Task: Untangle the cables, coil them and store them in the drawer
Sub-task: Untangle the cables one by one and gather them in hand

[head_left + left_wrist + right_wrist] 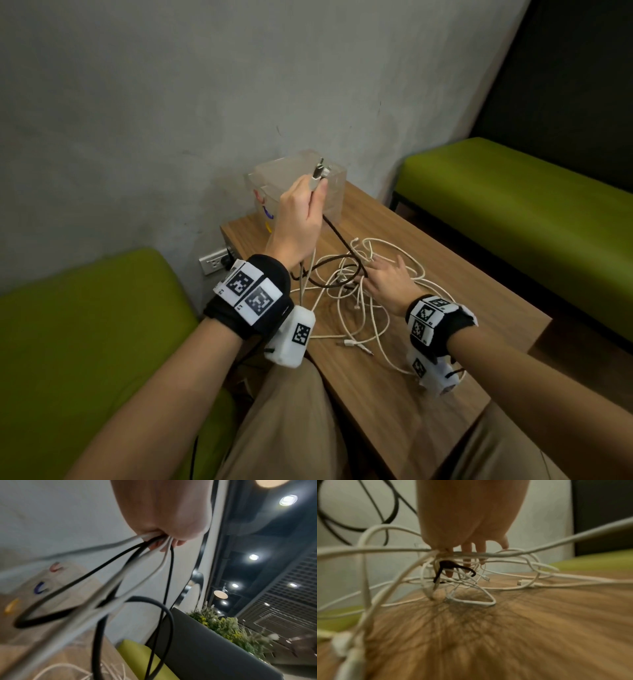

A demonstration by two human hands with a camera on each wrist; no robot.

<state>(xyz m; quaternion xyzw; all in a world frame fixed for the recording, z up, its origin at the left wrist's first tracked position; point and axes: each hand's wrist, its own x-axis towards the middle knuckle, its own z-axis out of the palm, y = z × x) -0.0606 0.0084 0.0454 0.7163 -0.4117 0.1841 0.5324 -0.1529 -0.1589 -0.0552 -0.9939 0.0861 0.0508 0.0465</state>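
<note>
With the left hand (297, 219) gripping a raised bunch of plug ends (320, 170) and the right hand (385, 282) spread flat on the cable tangle (346, 284) on the surface (445, 274), draw the black cable (337, 236) up slowly, pinning the white loops so nothing cinches.

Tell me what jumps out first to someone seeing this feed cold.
The left hand, raised over the table, grips a bunch of cable ends in front of the clear drawer box. Below it, the right hand lies with spread fingers on the tangle of white cables threaded by a black cable.
</note>
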